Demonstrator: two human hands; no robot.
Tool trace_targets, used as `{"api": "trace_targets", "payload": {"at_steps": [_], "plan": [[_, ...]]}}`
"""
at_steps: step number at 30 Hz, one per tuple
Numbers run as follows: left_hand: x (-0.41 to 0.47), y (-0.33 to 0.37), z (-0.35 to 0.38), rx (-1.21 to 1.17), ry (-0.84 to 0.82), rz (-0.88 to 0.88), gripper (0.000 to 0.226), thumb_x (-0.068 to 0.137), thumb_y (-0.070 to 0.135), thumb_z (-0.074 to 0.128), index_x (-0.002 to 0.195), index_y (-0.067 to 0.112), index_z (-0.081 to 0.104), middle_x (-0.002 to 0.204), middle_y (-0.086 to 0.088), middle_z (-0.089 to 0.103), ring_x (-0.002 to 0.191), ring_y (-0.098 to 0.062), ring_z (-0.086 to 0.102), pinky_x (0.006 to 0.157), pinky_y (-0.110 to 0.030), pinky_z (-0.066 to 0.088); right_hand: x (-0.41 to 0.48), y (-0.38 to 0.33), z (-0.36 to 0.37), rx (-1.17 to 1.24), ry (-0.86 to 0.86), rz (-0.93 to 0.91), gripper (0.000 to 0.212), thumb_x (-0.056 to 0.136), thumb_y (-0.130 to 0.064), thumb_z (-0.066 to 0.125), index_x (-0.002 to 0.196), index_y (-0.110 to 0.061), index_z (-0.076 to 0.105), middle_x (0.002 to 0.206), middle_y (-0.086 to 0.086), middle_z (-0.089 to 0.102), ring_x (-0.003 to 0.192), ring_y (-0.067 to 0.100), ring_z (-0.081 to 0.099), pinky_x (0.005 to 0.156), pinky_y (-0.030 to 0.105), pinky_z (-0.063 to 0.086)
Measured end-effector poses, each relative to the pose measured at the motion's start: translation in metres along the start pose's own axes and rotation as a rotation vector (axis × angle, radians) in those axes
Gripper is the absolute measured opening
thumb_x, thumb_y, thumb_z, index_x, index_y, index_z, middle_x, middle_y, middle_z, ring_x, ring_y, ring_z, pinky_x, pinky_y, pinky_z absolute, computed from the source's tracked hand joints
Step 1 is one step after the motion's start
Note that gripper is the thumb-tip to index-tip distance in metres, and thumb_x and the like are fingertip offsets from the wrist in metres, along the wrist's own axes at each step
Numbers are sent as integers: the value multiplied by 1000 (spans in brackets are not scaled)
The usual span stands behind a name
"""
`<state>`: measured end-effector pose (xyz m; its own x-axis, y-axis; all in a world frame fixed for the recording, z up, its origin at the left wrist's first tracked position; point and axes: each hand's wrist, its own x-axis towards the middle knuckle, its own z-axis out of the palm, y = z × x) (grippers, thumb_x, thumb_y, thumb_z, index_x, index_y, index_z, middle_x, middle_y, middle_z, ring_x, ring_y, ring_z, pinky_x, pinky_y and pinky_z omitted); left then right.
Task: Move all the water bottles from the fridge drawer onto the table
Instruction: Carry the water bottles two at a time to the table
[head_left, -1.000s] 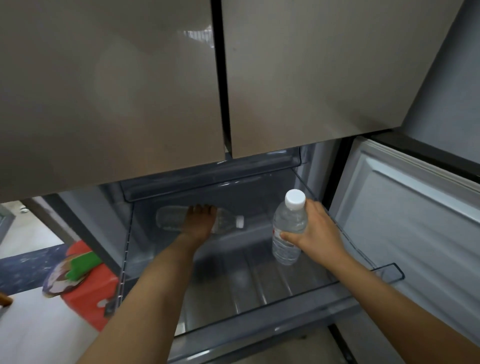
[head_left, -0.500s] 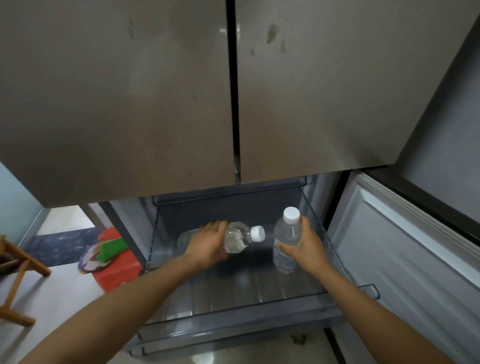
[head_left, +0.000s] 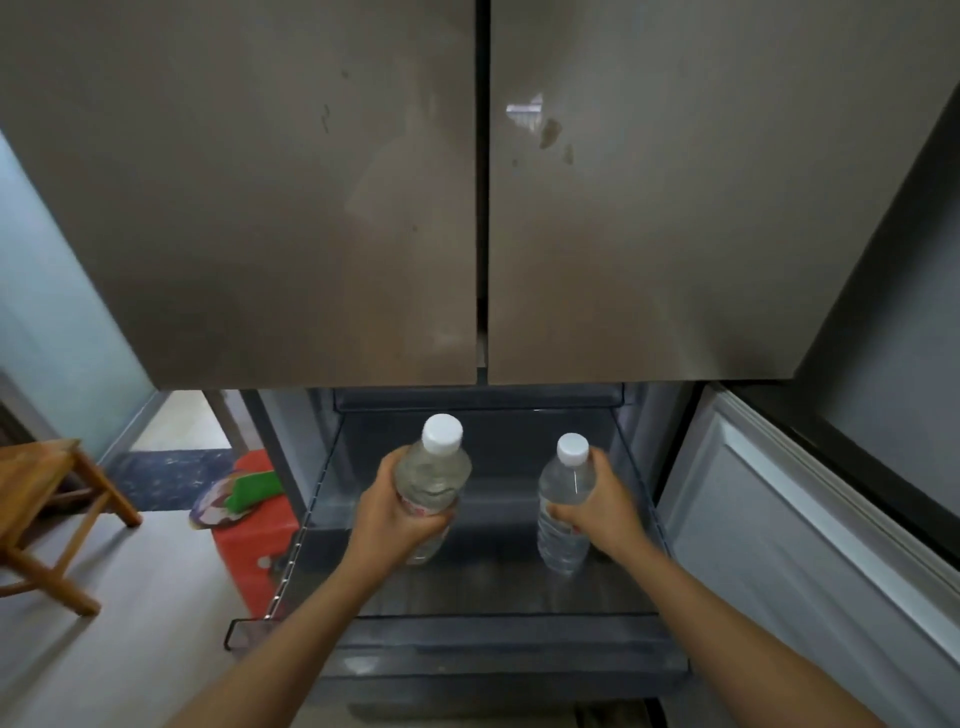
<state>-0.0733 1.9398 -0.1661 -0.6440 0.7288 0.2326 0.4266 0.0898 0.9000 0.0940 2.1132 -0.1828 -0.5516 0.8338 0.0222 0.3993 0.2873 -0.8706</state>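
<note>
Left hand (head_left: 395, 519) raised bottle (head_left: 434, 478) upright.

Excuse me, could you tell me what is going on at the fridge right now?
A person is taking water bottles out of the open fridge drawer. The left hand grips the left bottle around its middle, and the right hand grips the right bottle. Both bottles are upright with white caps on. No other bottle shows in the drawer, and the table is out of view.

head cam | forward-down | near, above open fridge drawer (head_left: 498, 654)
</note>
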Motion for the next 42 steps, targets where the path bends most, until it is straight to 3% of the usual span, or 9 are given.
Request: {"api": "trace_targets", "payload": {"at_steps": [7,11,16,21,24,26,30,37,42], "plan": [[-30,26,-26,-236,412,-34,66,60,11,83,113,22,46,106,9,56,95,0,54,78,-17,43,-17,-63,-16,-1,-253,-279,70,65,-25,81,103,-59,32,109,-20,53,100,6,54,84,30,49],[-49,45,-61,-301,636,-27,78,52,31,81,120,10,51,113,-4,61,100,-14,60,88,-35,49,-24,-112,-16,78,-391,-404,73,64,-21,81,105,-59,33,105,-26,53,96,-6,55,82,22,48],[-92,54,-114,-389,872,-17,85,39,56,83,109,17,57,103,2,66,88,-7,66,73,-21,56,-35,-164,13,179,-575,-573,75,64,-12,81,106,-55,36,102,-27,54,96,-11,55,77,15,50],[-156,40,-150,-445,1116,-115,10,85,18,60,94,23,58,78,14,71,74,-2,68,67,-18,56,-56,-202,73,246,-790,-682,74,66,-14,81,110,-53,36,107,-30,51,102,-3,57,77,17,51],[-202,29,-166,-402,1242,-177,12,86,11,57,94,20,59,77,11,71,71,-2,67,64,-18,55,-79,-216,112,282,-893,-703,71,67,-13,80,108,-53,38,101,-31,53,95,-9,58,72,13,51],[-225,19,-176,-368,1302,-210,15,85,10,59,97,19,59,81,6,71,68,-2,67,58,-15,54,-92,-219,134,278,-952,-690,73,67,-14,80,110,-53,37,107,-26,53,100,0,57,76,18,52],[-269,2,-200,-382,1322,-248,31,70,20,70,100,19,61,107,-13,64,92,-23,65,81,-41,53,-124,-231,186,207,-1090,-695,75,66,-15,80,117,-48,35,116,-9,57,107,10,58,86,29,53],[-321,-22,-246,-256,1290,-369,77,44,43,78,109,6,59,101,-15,67,88,-28,65,75,-37,51,-175,-246,261,1,-1202,-757,69,66,-20,79,110,-50,35,105,-13,59,100,9,60,85,31,54],[-362,-35,-269,-189,1326,-426,58,58,15,81,111,5,58,99,-14,67,77,-19,63,62,-24,52,-208,-260,309,-131,-1266,-847,72,67,-25,78,124,-34,35,115,-1,58,104,18,58,89,41,51]]}}
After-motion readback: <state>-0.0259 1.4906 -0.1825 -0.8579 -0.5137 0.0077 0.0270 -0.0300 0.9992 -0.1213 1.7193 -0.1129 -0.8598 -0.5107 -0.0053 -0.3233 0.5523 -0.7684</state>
